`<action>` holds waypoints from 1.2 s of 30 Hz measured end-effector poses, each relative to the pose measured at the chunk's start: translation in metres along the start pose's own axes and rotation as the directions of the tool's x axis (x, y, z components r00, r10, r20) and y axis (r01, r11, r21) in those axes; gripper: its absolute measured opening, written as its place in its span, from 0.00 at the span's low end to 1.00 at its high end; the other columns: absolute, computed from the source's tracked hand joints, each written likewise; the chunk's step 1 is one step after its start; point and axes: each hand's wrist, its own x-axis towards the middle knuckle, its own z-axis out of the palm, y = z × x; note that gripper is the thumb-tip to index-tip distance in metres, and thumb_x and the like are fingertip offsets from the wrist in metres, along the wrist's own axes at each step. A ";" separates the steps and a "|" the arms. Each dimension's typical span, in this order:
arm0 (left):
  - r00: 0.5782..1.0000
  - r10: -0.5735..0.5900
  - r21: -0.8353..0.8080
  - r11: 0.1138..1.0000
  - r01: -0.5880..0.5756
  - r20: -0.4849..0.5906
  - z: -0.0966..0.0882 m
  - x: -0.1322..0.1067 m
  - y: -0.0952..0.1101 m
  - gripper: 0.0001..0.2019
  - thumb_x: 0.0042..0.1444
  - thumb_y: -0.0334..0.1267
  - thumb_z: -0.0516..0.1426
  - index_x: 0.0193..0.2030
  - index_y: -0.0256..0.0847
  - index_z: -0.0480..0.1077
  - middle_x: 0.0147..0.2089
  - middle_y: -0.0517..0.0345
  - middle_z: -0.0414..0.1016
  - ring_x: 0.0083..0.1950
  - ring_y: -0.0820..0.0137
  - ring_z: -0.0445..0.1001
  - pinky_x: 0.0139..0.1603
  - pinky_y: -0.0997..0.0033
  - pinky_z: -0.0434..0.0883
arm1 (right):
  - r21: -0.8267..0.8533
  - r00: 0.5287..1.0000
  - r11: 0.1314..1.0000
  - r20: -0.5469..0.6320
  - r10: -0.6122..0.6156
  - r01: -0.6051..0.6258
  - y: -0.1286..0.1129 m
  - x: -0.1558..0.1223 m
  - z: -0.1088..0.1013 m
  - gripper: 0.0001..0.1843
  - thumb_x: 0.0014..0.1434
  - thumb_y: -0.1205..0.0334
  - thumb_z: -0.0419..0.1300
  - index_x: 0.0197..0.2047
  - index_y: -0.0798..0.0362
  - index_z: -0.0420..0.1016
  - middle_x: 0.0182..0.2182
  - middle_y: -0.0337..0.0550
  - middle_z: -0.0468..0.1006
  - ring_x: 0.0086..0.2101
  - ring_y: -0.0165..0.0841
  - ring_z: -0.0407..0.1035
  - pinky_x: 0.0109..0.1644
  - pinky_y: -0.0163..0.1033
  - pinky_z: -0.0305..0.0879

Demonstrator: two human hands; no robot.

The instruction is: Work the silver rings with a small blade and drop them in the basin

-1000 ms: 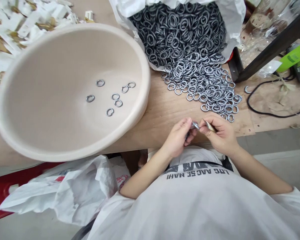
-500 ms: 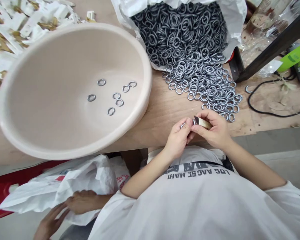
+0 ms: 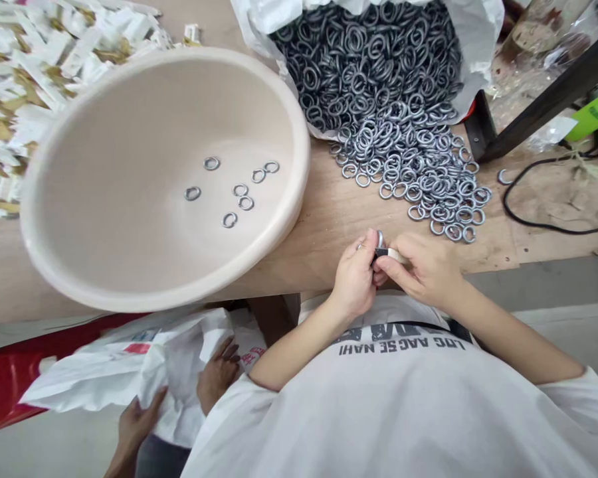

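My left hand and my right hand meet just over the near edge of the wooden table. The left fingers pinch a grey metal ring, partly hidden by them. My right fingers hold a small beige strip with a dark end against that ring. Beyond my hands lies a heap of loose grey rings, spilling from a white plastic bag full of more. Several rings lie apart at the bottom of a large cream basin to my left.
A co-worker's hands work in a white plastic bag at lower left, over a red surface. White and gold pieces lie heaped at top left. A black cable and a dark metal bar are at right.
My hands have drawn closer, with the beige strip now against the ring. The view has shifted, so the table items sit further right. The co-worker's hands have moved up the bag.
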 end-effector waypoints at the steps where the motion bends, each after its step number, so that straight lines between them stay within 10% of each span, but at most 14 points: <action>1: 1.000 0.001 0.004 1.000 -0.001 0.016 0.000 -0.001 0.000 0.27 0.54 0.60 0.65 0.28 0.41 0.59 0.19 0.71 0.51 0.18 0.82 0.48 0.17 0.81 0.49 | 0.020 1.000 1.000 0.008 0.011 -0.012 0.003 0.001 0.000 0.21 0.70 0.49 0.56 0.28 0.50 0.63 0.23 0.35 0.66 0.24 0.28 0.57 0.31 0.39 0.48; 7: 0.981 -0.011 0.063 0.998 -0.001 0.192 -0.004 -0.010 0.003 0.25 0.59 0.56 0.64 0.27 0.40 0.59 0.20 0.69 0.54 0.19 0.81 0.53 0.19 0.80 0.53 | 0.107 0.954 0.948 0.017 0.300 -0.301 0.025 0.005 -0.009 0.23 0.72 0.46 0.52 0.27 0.50 0.62 0.21 0.34 0.61 0.24 0.29 0.58 0.31 0.38 0.48; 14: 0.998 0.048 0.015 0.999 -0.048 0.039 -0.002 -0.005 0.006 0.26 0.57 0.59 0.64 0.27 0.40 0.61 0.19 0.69 0.55 0.18 0.81 0.54 0.18 0.80 0.53 | 0.067 0.998 0.997 0.059 0.021 -0.025 -0.001 -0.002 -0.011 0.21 0.71 0.49 0.56 0.29 0.51 0.65 0.23 0.35 0.65 0.24 0.28 0.58 0.31 0.37 0.49; 22: 1.000 0.029 0.011 1.000 -0.029 0.013 0.001 -0.005 0.005 0.27 0.54 0.60 0.66 0.26 0.39 0.61 0.19 0.69 0.54 0.17 0.82 0.53 0.18 0.81 0.53 | 0.080 0.998 0.997 0.059 0.004 -0.009 -0.002 0.000 -0.008 0.20 0.71 0.50 0.56 0.29 0.51 0.66 0.23 0.35 0.66 0.24 0.28 0.59 0.32 0.37 0.50; 36: 0.993 -0.003 0.054 0.999 -0.004 0.115 -0.009 -0.006 0.001 0.24 0.58 0.55 0.64 0.28 0.41 0.59 0.19 0.71 0.51 0.17 0.81 0.50 0.18 0.80 0.52 | 0.114 0.953 0.953 0.155 0.261 -0.280 0.006 0.004 -0.005 0.24 0.73 0.45 0.49 0.30 0.50 0.67 0.24 0.37 0.70 0.26 0.30 0.64 0.32 0.37 0.50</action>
